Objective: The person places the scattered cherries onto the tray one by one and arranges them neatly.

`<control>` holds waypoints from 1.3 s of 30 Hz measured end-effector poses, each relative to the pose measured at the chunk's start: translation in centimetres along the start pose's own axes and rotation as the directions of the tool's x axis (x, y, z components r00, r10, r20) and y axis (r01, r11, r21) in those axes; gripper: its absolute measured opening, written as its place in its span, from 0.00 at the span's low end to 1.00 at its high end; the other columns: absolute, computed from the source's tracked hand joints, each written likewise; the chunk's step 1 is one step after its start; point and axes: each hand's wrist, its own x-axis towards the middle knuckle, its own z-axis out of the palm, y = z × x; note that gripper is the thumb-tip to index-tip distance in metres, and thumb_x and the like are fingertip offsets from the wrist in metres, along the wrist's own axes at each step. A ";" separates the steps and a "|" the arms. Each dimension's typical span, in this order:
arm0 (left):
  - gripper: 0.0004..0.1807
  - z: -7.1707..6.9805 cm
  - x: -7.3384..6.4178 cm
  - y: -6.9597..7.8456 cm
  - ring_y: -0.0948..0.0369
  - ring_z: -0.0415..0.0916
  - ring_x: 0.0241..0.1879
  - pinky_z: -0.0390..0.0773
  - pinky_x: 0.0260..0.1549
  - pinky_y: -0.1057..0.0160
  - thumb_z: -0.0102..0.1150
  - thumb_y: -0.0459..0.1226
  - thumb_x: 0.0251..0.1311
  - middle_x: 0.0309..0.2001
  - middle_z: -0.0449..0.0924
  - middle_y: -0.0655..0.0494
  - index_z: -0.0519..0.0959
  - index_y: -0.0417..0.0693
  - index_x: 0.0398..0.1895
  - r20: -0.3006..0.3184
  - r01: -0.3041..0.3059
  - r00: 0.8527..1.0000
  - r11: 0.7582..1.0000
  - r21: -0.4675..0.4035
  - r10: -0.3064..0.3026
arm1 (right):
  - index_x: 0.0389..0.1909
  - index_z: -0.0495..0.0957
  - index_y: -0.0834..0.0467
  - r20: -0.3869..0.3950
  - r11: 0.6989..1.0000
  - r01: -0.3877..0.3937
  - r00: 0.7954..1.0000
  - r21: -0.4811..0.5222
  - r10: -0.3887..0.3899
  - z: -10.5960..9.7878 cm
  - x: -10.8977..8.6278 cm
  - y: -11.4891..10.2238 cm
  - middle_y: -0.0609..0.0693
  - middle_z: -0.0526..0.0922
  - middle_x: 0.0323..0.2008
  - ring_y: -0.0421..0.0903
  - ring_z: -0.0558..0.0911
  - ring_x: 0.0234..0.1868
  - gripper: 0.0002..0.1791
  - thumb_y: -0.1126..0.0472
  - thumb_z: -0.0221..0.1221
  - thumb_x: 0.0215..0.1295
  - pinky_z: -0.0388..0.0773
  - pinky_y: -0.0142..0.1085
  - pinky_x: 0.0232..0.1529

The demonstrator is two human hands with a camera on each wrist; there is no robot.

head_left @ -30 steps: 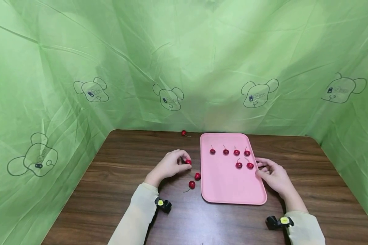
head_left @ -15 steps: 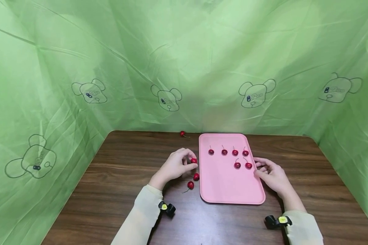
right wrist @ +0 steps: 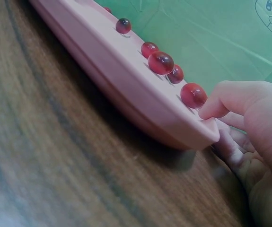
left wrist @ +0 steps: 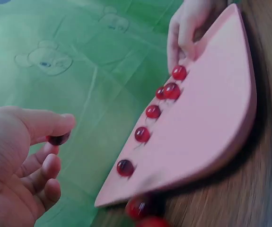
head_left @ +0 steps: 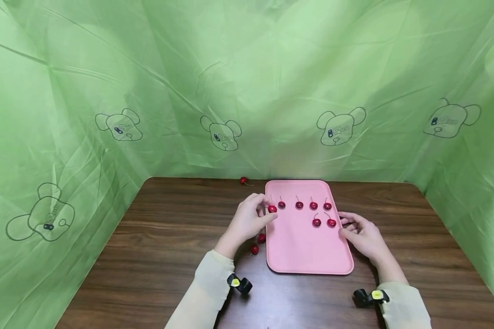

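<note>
There are two hands [head_left: 246, 221], ten cherries [head_left: 299, 205] and one tray [head_left: 300, 249] (holding six).

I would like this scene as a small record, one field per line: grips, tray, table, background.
left grip: pinches one cherry, apparently over the left edge of the pink tray
right grip: holds the tray's right rim
on tray: six cherries, a row of four and a row of two
on table: three cherries, one near the far edge
background: green cloth with outlined animal heads
</note>
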 end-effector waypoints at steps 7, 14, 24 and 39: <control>0.12 2.7 1.6 1.2 0.55 0.80 0.37 0.78 0.40 0.65 0.78 0.35 0.64 0.49 0.83 0.53 0.87 0.47 0.48 0.018 0.026 0.999 1.000 -0.017 -0.026 | 0.70 0.78 0.65 -0.006 1.000 0.009 1.000 0.001 -0.009 0.0 0.0 0.1 0.62 0.84 0.52 0.39 0.83 0.40 0.28 0.68 0.68 0.70 0.80 0.29 0.39; 0.12 5.2 2.2 2.4 0.52 0.81 0.43 0.77 0.45 0.64 0.77 0.35 0.64 0.46 0.84 0.53 0.87 0.48 0.48 0.025 0.090 0.996 0.996 -0.018 -0.089 | 0.70 0.78 0.65 -0.003 1.000 -0.002 1.000 0.001 0.002 -0.1 0.0 0.0 0.62 0.84 0.52 0.39 0.83 0.40 0.28 0.68 0.68 0.70 0.80 0.29 0.39; 0.10 7.3 2.3 2.2 0.61 0.81 0.39 0.79 0.43 0.66 0.77 0.37 0.64 0.45 0.86 0.59 0.85 0.50 0.44 0.014 0.128 0.992 0.991 -0.049 -0.128 | 0.69 0.79 0.64 -0.014 1.000 -0.017 1.000 -0.008 0.017 0.4 0.0 -0.1 0.61 0.84 0.51 0.41 0.82 0.40 0.28 0.67 0.69 0.69 0.79 0.29 0.39; 0.10 9.8 1.9 1.9 0.65 0.83 0.38 0.82 0.45 0.67 0.78 0.37 0.63 0.38 0.88 0.59 0.85 0.51 0.42 0.062 0.177 0.982 0.982 0.063 -0.181 | 0.67 0.80 0.65 -0.030 0.999 0.033 0.999 -0.014 -0.034 0.2 0.2 0.3 0.61 0.85 0.49 0.38 0.83 0.38 0.27 0.69 0.69 0.67 0.80 0.28 0.38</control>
